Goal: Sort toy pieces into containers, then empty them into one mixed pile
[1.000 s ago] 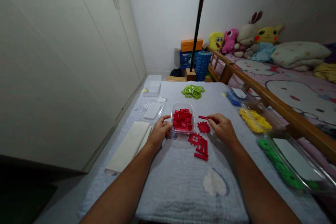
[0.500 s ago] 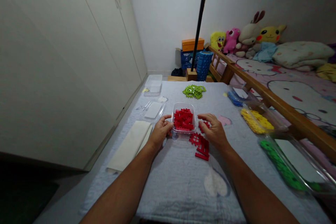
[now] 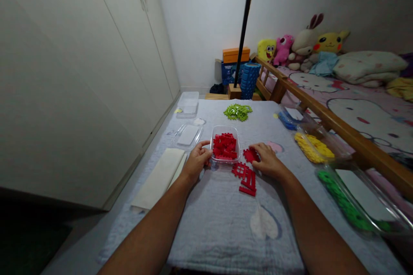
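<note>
A clear plastic container [image 3: 239, 159] heaped with red plastic building pieces [image 3: 225, 146] stands on the cloth in front of me. My left hand [image 3: 199, 157] grips its left side, fingers curled against the wall. Just right of the container, my right hand [image 3: 266, 159] has thumb and fingertips closed about the right edge of a red notched piece [image 3: 250, 155], which lies low at the cloth. Nearer to me, a red lattice piece [image 3: 240, 170] and several red strips [image 3: 248, 190] lie loose. My right fingertips partly cover the notched piece.
Light green pieces [image 3: 238, 112] lie in a pile beyond the container. To the left are a clear lid [image 3: 188, 135], another clear container [image 3: 188, 104] and a folded cream cloth [image 3: 159, 178]. Boxes of blue [image 3: 288, 121], yellow [image 3: 312, 148] and green pieces [image 3: 343, 202] line the bed rail [image 3: 322, 103].
My right hand has drawn back from the container's right side, rightward and slightly toward me, uncovering more of the red notched piece. My left hand has stayed at the container.
</note>
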A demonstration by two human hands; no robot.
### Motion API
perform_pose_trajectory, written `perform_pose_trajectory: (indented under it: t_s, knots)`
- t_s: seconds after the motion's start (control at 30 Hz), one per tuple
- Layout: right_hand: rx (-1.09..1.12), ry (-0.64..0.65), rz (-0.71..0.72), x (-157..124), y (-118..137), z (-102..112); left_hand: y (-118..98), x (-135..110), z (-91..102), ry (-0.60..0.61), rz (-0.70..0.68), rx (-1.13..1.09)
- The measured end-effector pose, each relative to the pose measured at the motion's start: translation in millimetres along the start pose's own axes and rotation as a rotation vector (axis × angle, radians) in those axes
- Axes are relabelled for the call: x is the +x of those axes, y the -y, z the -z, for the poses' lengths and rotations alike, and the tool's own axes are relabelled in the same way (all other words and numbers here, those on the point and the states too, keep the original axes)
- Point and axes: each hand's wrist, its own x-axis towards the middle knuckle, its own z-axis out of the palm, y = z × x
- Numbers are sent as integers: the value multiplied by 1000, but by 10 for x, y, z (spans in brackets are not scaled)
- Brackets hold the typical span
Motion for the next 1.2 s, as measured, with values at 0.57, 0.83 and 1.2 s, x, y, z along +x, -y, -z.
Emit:
perform_pose_trajectory:
  t_s: [0.57,0.83,1.2]
  knots:
    - [145,-164,66,16,-102,67,-8,-9,-11,-9,4,16]
    - [325,-360,223,2,428,98,-36,-22,-23,-15,18,5]
    - [308,-381,275,64,681,18,-16,-16,-19,-8,16,5]
